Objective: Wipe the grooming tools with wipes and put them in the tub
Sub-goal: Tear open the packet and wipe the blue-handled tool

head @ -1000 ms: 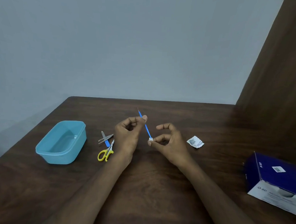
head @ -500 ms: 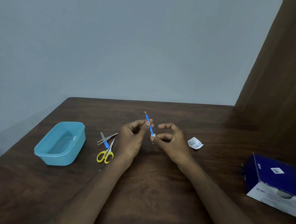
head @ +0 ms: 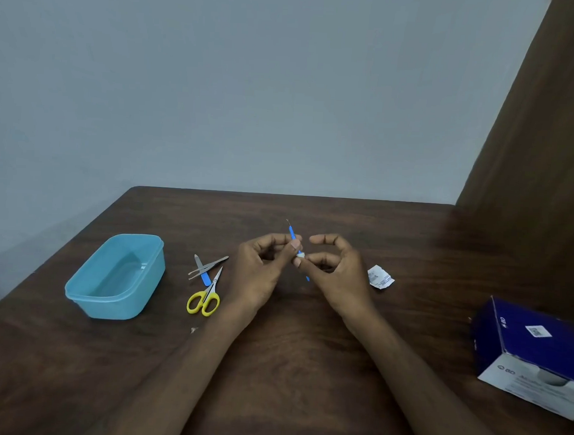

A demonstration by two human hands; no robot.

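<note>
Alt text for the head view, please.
Left hand grips a thin blue tool while the right hand pinches a small white wipe round it. On the wooden table lie a blue tub, scissors and tweezers.

Left hand (head: 259, 269) pinching; right hand (head: 337, 273) pinching; forearms converging.

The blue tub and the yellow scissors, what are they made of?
The blue tub looks like plastic: you can partly see through its smooth, slightly shiny walls. The yellow scissors seem to have plastic handle loops, bright and evenly yellow, and metal blades, grey with a pale sheen. That is only how they look; the picture cannot prove it.
</note>
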